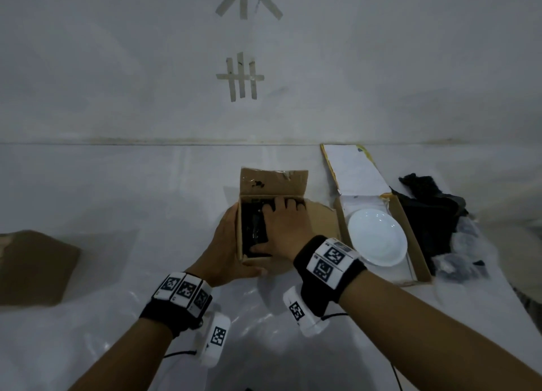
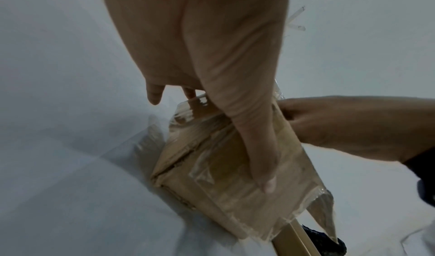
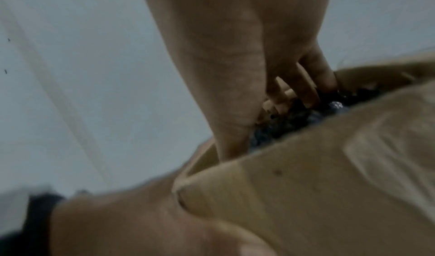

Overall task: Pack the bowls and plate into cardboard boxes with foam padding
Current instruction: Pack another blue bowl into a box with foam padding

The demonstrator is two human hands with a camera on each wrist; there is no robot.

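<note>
A small open cardboard box (image 1: 242,245) stands at the table's middle with black foam padding (image 1: 255,229) inside. My left hand (image 1: 225,244) grips its left near corner, thumb along the near face; the left wrist view shows this hand (image 2: 212,64) on the taped box (image 2: 212,185). My right hand (image 1: 281,223) reaches into the box, its spread fingers pressing down on the foam (image 3: 294,118). What lies under the foam is hidden. To the right, a white plate (image 1: 377,238) lies in a flat open box (image 1: 410,235).
A heap of black foam pieces (image 1: 434,214) lies right of the flat box, near the table's right edge. A brown cardboard piece (image 1: 32,267) sits at the far left. Clear plastic sheeting covers the white table (image 1: 146,200), and a wall rises behind it.
</note>
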